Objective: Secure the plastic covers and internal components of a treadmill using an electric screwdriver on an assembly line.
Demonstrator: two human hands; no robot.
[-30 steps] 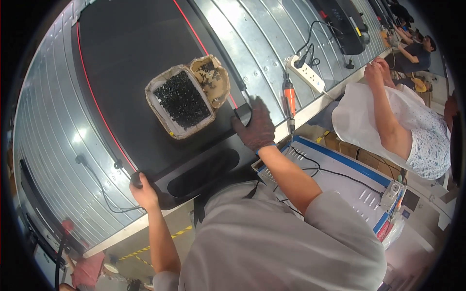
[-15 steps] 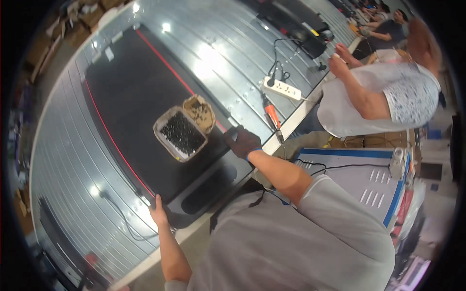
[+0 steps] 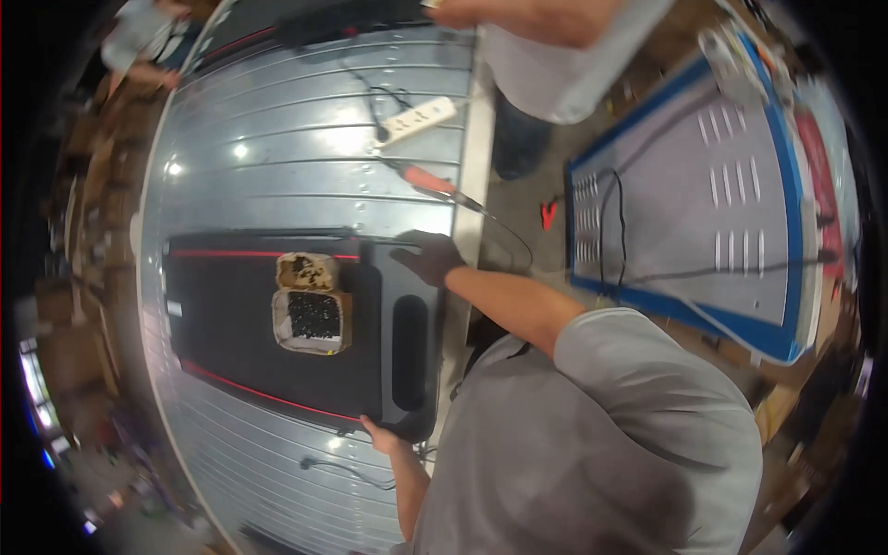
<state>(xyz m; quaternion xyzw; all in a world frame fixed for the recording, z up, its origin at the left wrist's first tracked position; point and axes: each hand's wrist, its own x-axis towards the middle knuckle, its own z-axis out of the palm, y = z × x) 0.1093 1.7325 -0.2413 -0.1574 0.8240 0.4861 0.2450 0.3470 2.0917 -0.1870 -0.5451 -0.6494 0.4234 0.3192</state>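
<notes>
A flat black walking pad (image 3: 240, 314) with two red stripes and a grey end cap lies on the slatted metal table. My bare left hand (image 3: 381, 437) grips its side edge near the end cap, thumb on top; the other fingers are hidden. On the opposite corner, my right hand (image 3: 430, 259) in a dark glove is closed around the edge. Atop the pad sits an open carton (image 3: 344, 322) of small black screws (image 3: 314, 314). Against it stands a smaller cardboard box (image 3: 326, 266) with a few dark pieces inside.
Beyond the pad, an orange electric screwdriver (image 3: 427, 179) and a white power strip (image 3: 421, 120) lie on the metal table (image 3: 277, 203). A black cable (image 3: 347, 470) rests on the near side. At right is a blue-edged grey cart (image 3: 675, 213); a co-worker's arm (image 3: 546, 18) shows at the top.
My view has turned, so the walking pad now lies sideways across the picture. Both hands stay on its edges, and the boxes keep their place on it.
</notes>
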